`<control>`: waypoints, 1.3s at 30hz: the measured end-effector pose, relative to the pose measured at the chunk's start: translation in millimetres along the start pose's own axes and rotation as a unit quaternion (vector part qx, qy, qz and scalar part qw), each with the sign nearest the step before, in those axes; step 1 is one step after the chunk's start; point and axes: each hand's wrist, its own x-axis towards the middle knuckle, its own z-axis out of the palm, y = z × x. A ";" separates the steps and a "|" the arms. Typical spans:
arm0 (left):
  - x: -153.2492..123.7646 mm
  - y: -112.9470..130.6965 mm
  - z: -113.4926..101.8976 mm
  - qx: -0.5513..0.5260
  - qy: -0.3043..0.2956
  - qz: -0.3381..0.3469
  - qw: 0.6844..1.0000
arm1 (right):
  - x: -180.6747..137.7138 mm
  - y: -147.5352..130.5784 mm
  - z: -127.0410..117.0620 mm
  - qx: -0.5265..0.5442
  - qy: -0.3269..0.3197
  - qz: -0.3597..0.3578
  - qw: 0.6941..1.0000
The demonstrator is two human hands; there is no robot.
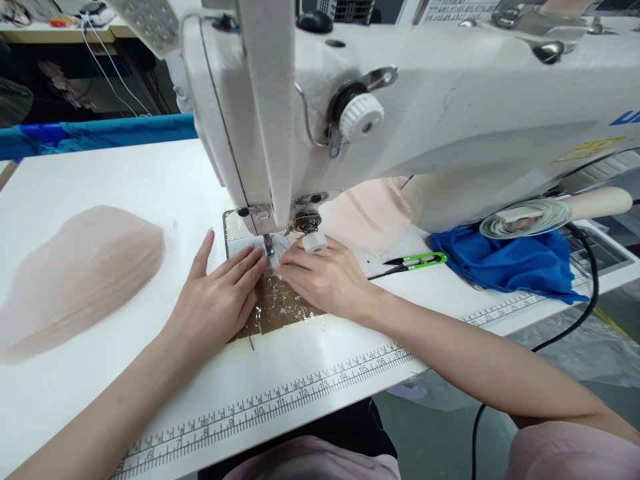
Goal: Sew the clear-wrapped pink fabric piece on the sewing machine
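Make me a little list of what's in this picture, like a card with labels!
Place: white sewing table with printed ruler along its front edge
Machine: white sewing machine
Left hand: flat, palm down, fingers pointing at the presser foot
Right hand: fingertips pressing a small pale fabric piece by the needle
Left side: pale pink sheer fabric pile
Right side: green thread snips, blue cloth, black cable

Sewing workshop: industrial sewing machine [400, 113], ruler-marked table [125, 180], fabric pieces [80, 273], thread snips [417, 262].
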 end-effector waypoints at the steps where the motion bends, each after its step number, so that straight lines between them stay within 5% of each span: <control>1: 0.3 -0.2 0.1 0.002 0.000 0.000 1.000 | 0.3 0.1 0.3 -0.001 -0.001 0.001 1.000; 15: -0.6 4.7 -4.9 -0.008 0.021 0.006 1.000 | -4.4 -5.3 -7.8 0.044 -0.041 0.010 0.998; 39: 0.8 -1.8 5.3 -0.013 -0.010 -0.082 0.996 | -0.8 -0.5 -4.1 -0.005 -0.115 0.055 0.992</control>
